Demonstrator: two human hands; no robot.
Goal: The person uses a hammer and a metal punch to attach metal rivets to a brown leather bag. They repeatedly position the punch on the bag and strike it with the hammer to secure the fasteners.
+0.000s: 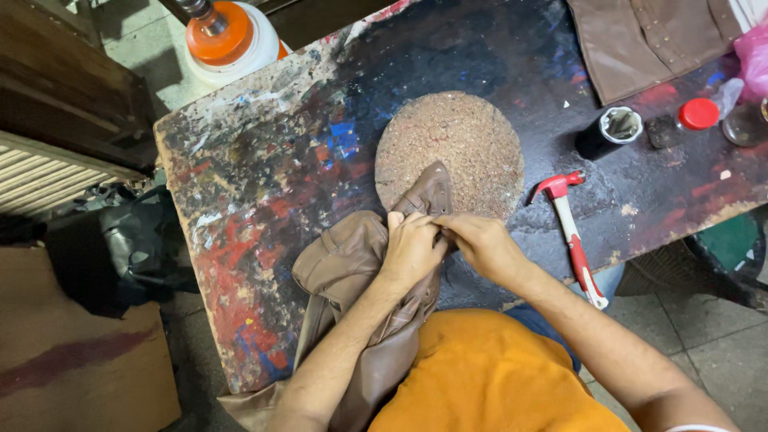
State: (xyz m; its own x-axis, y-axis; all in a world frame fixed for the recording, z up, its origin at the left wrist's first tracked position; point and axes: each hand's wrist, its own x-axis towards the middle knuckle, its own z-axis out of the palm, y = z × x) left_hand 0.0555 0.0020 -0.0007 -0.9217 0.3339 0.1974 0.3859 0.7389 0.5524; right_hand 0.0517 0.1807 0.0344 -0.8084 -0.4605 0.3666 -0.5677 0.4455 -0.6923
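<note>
Tan-brown leather garment (pixel 344 272), soft & creased, w/ stitched seams. Bunched in a heap at the near edge of a paint-stained surface (pixel 240 200), lower part hanging off twd the person's lap. One flat, rounded flap sticks up & away, its tip lying on a speckled round pad (pixel 464 136).

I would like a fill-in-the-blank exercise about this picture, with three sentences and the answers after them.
1. Both hands, the left hand and the right hand, grip a ____ leather garment.
2. The hammer with the red head lies to the ____ of the hands.
3. The garment's tip rests on a ____ speckled pad on the paint-stained table.

Missing words: brown; right; round
</note>
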